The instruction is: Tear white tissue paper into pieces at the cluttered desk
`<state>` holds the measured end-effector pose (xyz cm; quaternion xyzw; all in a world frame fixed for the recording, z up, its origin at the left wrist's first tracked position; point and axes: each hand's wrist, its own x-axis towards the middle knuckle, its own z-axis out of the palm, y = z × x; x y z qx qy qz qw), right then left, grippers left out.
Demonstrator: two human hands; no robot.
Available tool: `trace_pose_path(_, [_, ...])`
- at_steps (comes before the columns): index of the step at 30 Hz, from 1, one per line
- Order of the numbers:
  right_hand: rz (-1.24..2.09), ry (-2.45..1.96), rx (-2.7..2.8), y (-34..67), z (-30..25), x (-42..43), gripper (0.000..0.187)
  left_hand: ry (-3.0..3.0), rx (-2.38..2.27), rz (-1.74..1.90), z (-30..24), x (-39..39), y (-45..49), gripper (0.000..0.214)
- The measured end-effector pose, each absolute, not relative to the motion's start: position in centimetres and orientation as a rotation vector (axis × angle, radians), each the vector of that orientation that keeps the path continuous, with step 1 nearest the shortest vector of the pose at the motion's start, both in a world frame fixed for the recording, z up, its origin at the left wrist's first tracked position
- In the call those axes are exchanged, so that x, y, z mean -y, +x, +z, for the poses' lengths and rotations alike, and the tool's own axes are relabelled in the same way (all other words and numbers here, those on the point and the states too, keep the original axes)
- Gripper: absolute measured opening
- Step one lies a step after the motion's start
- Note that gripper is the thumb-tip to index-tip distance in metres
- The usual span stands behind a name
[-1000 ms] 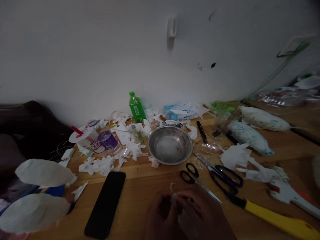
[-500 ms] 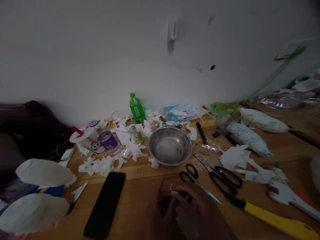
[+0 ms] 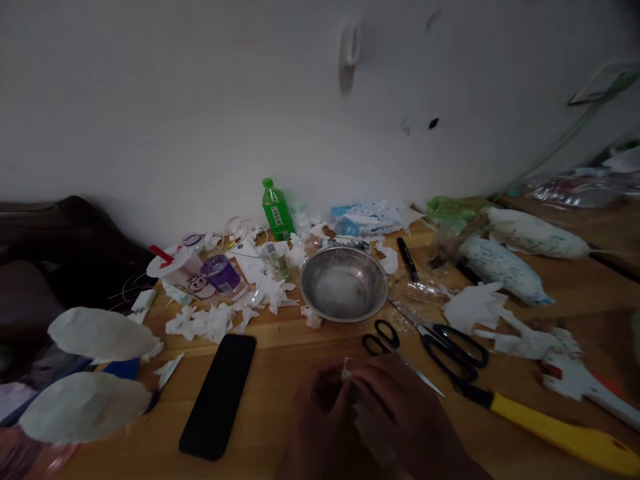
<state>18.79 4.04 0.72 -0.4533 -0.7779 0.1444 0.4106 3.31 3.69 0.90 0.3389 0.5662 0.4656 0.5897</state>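
Both my hands meet low in the middle of the view, over the wooden table [image 3: 280,373]. My left hand [image 3: 320,420] and my right hand [image 3: 400,417] have their fingers pinched together on a small white scrap [image 3: 346,369] that sticks up between the fingertips. The light is dim and the fingers are dark, so the rest of what they hold is hidden. Small black scissors [image 3: 387,340] lie just beyond my right hand. A metal bowl [image 3: 344,283] stands further back.
A black phone [image 3: 219,395] lies left of my hands. Larger black scissors [image 3: 453,347] and a yellow-handled tool [image 3: 555,437] lie to the right. Torn white paper [image 3: 200,323], a green bottle [image 3: 274,210], a purple-lidded cup [image 3: 220,273] and white wrapped bundles [image 3: 505,270] crowd the back by the wall.
The view has shifted slightly, so the table's things sit a little higher and further right. My left fingers, raised half a second ago, are curled back onto the white scrap.
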Motion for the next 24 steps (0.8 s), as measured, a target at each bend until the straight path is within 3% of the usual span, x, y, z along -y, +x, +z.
trace_pose_path(7, [-0.107, -1.055, 2.149, 18.6, 0.1, -4.4, 0.027, 0.786, -1.361, 1.098, 2.0, -4.0, 3.7, 0.036])
trace_pose_path(11, [-0.152, -1.065, 2.204, 18.9, -0.7, -4.4, 0.028, 0.796, -1.382, 1.116, 2.2, -4.2, 3.9, 0.040])
trace_pose_path(19, [0.343, -1.194, 1.903, 19.3, 0.4, -3.8, 0.019, 0.760, -1.370, 1.151, 1.4, -4.0, 4.1, 0.039])
trace_pose_path(24, [0.711, -1.414, 1.639, 19.8, 0.3, -3.7, 0.026, 0.786, -1.345, 1.158, 1.3, -4.1, 3.9, 0.040])
